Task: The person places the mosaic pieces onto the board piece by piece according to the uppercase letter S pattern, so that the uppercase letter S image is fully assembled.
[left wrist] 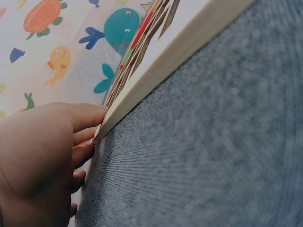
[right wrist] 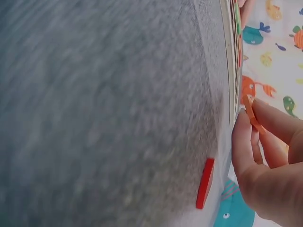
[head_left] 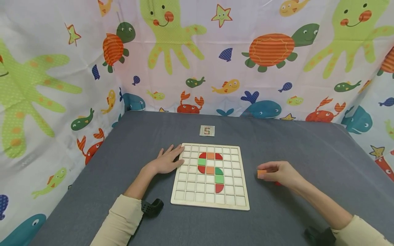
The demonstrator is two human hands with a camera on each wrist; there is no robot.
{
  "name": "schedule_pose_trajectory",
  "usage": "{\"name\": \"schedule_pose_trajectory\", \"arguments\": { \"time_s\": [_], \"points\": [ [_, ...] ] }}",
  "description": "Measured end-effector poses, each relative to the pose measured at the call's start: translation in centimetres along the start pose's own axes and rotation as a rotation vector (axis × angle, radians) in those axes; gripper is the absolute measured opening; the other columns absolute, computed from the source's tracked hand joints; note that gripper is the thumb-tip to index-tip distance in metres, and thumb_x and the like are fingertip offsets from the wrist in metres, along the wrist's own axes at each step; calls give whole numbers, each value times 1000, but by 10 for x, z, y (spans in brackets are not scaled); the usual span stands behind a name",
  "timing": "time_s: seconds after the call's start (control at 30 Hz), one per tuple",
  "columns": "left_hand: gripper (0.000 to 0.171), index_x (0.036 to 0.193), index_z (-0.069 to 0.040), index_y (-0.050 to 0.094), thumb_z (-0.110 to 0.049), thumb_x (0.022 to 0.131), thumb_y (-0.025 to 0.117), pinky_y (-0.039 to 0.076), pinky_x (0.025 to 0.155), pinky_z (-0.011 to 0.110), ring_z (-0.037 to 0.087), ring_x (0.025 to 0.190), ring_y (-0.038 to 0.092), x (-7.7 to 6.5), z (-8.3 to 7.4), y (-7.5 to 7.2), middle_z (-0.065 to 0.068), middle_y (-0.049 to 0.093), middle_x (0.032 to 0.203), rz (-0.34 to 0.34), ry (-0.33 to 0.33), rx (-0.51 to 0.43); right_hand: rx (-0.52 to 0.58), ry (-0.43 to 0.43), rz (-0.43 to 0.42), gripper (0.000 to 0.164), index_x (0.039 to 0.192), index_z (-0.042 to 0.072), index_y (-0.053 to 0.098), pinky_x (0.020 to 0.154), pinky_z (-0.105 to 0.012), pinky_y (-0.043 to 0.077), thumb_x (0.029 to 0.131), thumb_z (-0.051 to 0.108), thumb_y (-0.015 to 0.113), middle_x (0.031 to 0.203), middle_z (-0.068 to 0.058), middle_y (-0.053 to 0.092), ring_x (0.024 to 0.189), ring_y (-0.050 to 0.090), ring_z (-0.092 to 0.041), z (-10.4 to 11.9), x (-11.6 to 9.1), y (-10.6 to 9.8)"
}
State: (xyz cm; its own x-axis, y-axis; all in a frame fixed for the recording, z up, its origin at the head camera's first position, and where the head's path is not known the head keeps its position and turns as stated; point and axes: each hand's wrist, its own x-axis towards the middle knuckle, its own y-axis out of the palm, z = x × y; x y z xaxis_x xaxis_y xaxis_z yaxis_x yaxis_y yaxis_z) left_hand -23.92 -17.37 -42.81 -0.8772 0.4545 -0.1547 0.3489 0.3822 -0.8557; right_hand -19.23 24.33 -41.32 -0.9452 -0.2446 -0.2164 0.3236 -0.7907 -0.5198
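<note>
A wooden grid board lies on the grey table, with red, orange and green tiles set in some of its cells as a curving figure. My left hand rests at the board's left edge, fingers spread, the thumb over the rim. To the right of the board, my right hand pinches an orange square tile between thumb and fingers. In the right wrist view that tile shows edge-on. Under the right hand, a red tile lies on the table, mostly hidden in the head view.
Behind the board lies a small pattern card with a figure on a grid. Dark bands with camera housings sit on both wrists. A curtain printed with sea animals hangs along the back and sides of the table.
</note>
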Motion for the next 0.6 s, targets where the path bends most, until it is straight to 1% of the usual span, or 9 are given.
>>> {"name": "schedule_pose_trajectory", "arguments": {
  "time_s": [0.13,0.2,0.33,0.43,0.5,0.6],
  "points": [
    [61,152,-5,23,-30,101,47,-2,107,62,39,142,4,-1,0,0,15,17,156,-2,3,2,22,-19,32,48,124,0,62,68,-33,47,84,23,75,106,-10,62,90,52,-23,4,4,4],
    [61,152,-5,24,-30,101,47,-2,107,62,39,142,4,-1,0,0,15,17,156,-4,4,4,28,-22,45,47,124,0,63,70,-33,48,84,22,75,107,-10,62,90,54,-23,7,6,6],
    [62,152,-5,23,-30,101,47,-3,108,61,38,142,3,-2,0,0,15,16,156,-3,3,4,38,-35,54,43,119,-2,64,70,-34,49,85,22,74,103,-9,66,84,57,-22,11,10,11],
    [62,152,-6,23,-31,101,47,-3,108,61,38,142,3,-1,0,0,15,16,156,-2,6,-1,62,-49,65,42,117,-4,63,72,-33,51,85,22,73,98,-8,66,85,59,-21,12,13,14],
    [62,152,-6,23,-31,101,46,-3,108,61,38,142,3,-1,1,0,14,16,156,-2,4,-1,88,-52,76,43,118,-6,61,75,-33,52,86,20,73,97,-9,65,88,59,-21,13,15,17],
    [62,152,-6,23,-31,101,46,-3,108,61,38,142,3,-1,1,0,14,16,156,-2,-1,-4,119,-42,94,44,123,-5,59,78,-33,53,87,18,71,103,-10,64,92,60,-21,15,18,20]
  ]
}}
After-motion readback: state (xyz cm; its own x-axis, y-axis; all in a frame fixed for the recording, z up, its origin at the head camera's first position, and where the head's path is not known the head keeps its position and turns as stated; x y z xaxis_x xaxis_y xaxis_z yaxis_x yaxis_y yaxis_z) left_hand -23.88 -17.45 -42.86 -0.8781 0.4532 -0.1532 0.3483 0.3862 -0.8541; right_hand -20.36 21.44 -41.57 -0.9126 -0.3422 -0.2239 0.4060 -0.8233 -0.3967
